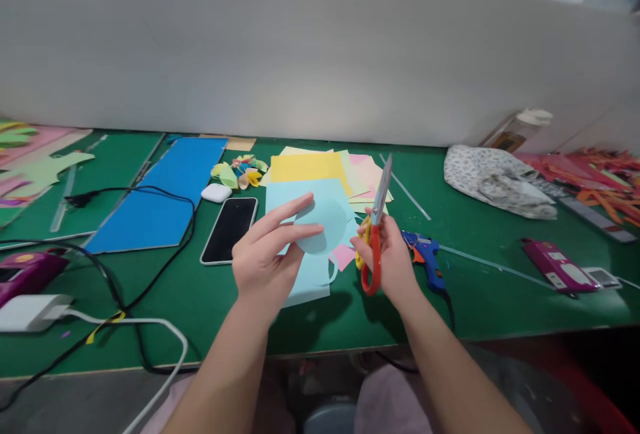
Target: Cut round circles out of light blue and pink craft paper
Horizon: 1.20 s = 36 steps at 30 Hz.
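Observation:
Between the fingers and thumb of my left hand (273, 251) is a round light-blue paper piece (327, 231). Beneath it lies a light-blue paper sheet (285, 189), with a thin curled offcut (334, 271) at its right side. My right hand (393, 257) is closed around a pair of scissors (375, 234) with one red and one yellow handle. The blades point up and away and look closed together. A pink paper scrap (344, 257) lies on the table between the hands.
Behind the blue sheet are yellow (307, 166) and pink papers. A blue glue gun (425, 257) lies right of my right hand. A phone (230, 231), white case (216, 193), folded paper petals (240, 173) and blue board (160, 194) are on the left, with black and white cables.

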Available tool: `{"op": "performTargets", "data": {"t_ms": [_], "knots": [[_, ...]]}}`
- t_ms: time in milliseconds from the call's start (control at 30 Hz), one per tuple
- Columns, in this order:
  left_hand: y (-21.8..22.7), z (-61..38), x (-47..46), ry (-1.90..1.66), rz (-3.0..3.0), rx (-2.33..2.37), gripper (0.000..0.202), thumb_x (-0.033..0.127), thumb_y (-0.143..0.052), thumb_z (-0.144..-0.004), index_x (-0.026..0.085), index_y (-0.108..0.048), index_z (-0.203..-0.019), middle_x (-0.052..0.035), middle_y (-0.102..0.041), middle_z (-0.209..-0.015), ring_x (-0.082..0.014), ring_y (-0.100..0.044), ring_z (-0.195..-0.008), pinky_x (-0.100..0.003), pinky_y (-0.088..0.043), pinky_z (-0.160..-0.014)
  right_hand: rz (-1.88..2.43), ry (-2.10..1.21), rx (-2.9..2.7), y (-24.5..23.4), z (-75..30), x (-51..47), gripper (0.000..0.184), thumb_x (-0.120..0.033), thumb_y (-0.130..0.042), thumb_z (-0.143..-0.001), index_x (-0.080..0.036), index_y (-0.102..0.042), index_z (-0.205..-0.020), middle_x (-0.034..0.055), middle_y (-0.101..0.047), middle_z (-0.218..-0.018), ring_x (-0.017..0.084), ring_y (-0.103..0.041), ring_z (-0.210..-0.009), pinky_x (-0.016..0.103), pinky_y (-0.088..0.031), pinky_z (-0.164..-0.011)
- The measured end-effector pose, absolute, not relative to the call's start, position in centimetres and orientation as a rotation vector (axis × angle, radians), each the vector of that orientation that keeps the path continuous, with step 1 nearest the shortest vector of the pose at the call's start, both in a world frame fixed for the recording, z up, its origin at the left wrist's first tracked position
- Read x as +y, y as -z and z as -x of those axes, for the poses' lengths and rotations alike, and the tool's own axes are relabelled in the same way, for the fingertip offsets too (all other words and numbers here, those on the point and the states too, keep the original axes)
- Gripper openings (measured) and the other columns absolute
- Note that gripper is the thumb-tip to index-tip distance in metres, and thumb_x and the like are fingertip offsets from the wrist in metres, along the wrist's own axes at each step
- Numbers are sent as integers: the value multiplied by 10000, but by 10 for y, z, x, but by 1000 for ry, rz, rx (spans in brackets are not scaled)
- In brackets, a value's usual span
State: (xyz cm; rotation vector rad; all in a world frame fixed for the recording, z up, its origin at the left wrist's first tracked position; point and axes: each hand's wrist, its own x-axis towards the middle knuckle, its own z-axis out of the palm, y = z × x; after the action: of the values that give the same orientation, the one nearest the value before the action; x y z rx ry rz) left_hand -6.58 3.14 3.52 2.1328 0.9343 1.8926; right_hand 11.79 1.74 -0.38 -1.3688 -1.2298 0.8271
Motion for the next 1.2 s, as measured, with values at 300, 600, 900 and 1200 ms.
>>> {"op": "performTargets", "data": {"t_ms": [300, 600, 900, 1200], "knots": [[-34, 66, 34, -1839, -1838, 995, 318, 17, -607, -704, 280, -725, -838, -18, -629, -1144, -201, -590, -1087, -320, -528, -848, 1454, -1061, -1137, 39, -105, 12, 394, -388, -749, -640, -209, -518, -905, -17, -640, -666, 149, -587, -560, 283, -487, -563], [-31, 57, 40, -1118, -1578, 1209, 155, 330, -681, -750, 209, -724, -835, -7, -680, -751, -133, -604, -670, -247, -490, -641, 1198, -929, -1050, 13, -115, 11, 256, -354, -685, -725, -208, -523, -859, -29, -586, -701, 105, -519, -526, 273, -475, -541], [-18, 27, 35, -1013, -1403, 1204, 423, 338, -694, -720, 214, -662, -1123, 84, -374, -499, -75, -349, -473, -203, -324, -470, 1166, -881, -983, 8, -114, 7, 210, -214, -707, -674, -205, -520, -770, -64, -560, -650, 81, -512, -516, 238, -450, -533], [-13, 18, 34, -1323, -875, 1045, 277, 360, -766, -643, 145, -675, -792, -5, -650, -715, -119, -586, -630, -232, -515, -557, 1154, -1037, -918, 10, -109, 4, 238, -295, -718, -697, -202, -598, -880, -79, -482, -568, 78, -428, -490, 230, -385, -514]]}}
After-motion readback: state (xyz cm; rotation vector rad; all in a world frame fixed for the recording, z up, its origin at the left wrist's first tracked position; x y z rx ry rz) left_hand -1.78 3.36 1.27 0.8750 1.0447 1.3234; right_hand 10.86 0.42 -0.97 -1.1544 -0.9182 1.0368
